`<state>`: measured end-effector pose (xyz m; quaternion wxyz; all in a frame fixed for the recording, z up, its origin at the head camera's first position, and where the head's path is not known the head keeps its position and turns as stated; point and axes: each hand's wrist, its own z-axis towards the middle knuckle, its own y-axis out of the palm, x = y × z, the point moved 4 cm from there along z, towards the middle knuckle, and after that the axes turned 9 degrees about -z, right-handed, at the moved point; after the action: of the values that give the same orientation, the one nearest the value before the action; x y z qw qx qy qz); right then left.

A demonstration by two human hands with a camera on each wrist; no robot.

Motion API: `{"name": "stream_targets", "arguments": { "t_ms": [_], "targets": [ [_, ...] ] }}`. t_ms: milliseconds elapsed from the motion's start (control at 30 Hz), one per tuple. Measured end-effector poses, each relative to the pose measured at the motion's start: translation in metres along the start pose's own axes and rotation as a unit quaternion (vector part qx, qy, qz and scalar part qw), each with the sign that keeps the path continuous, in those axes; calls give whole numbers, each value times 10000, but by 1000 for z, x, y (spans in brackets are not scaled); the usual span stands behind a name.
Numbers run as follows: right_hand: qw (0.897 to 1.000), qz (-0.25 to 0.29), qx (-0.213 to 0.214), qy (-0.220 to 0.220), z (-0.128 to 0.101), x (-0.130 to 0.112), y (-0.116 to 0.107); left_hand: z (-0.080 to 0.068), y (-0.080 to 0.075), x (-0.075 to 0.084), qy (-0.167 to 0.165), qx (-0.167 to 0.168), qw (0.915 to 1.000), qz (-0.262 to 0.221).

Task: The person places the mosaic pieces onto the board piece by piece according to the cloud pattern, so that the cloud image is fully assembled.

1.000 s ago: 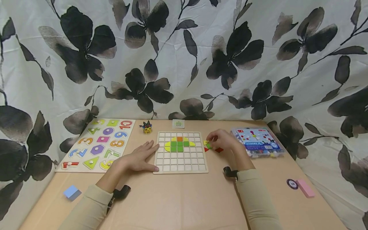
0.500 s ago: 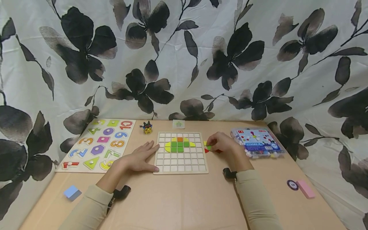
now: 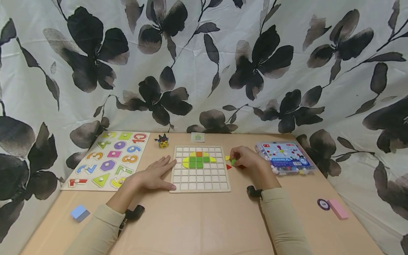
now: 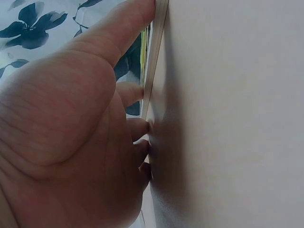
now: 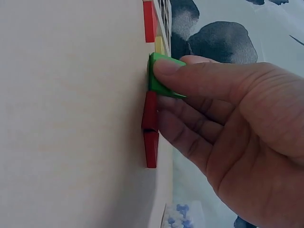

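The white grid board (image 3: 200, 180) lies mid-table, its upper cells filled with green and yellow tiles and one orange tile (image 3: 199, 154). My left hand (image 3: 152, 176) rests with spread fingers along the board's left edge; in the left wrist view its thumb (image 4: 128, 28) touches the wooden rim. To the right of the board, my right hand (image 3: 250, 159) pinches a green tile (image 5: 159, 84) between thumb and fingers, low over the tabletop. Two red tiles, a nearer one (image 5: 151, 149) and another (image 5: 150, 111), lie beneath these fingers. Another red tile (image 3: 228, 166) and a yellow tile (image 3: 227, 158) sit beside the board.
A number-and-shape puzzle board (image 3: 95, 164) lies at left, with a small figurine (image 3: 163, 141) and a pattern card (image 3: 198, 137) behind. A plastic box (image 3: 285, 158) stands right. Blue block (image 3: 80, 213), round disc (image 3: 323, 204) and pink block (image 3: 338, 209) are nearer the front.
My right hand has lowered slightly, and the green tile has shifted a little to the right in its fingers, away from the yellow and red tiles. The left hand stays put.
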<state>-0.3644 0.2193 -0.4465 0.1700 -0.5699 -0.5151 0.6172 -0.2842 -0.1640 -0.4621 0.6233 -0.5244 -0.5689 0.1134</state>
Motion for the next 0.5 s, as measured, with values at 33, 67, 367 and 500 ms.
{"name": "stream_targets", "arguments": {
  "t_ms": [33, 67, 367, 500],
  "targets": [
    [10000, -10, 58, -46, 0, 0, -1, 0, 0, 0, 17, -2, 10000, 16],
    [9999, 0, 121, -60, 0, 0, -2, 0, 0, 0, 9, -9, 10000, 31],
    [9921, 351, 1142, -381, -6, -21, -16, -1, 0, 0, -6, -21, 10000, 59],
    [9849, 712, 1348, -822, -5, -38, -18, -1, 0, 2, 0, -8, 10000, 31]
  ]
}}
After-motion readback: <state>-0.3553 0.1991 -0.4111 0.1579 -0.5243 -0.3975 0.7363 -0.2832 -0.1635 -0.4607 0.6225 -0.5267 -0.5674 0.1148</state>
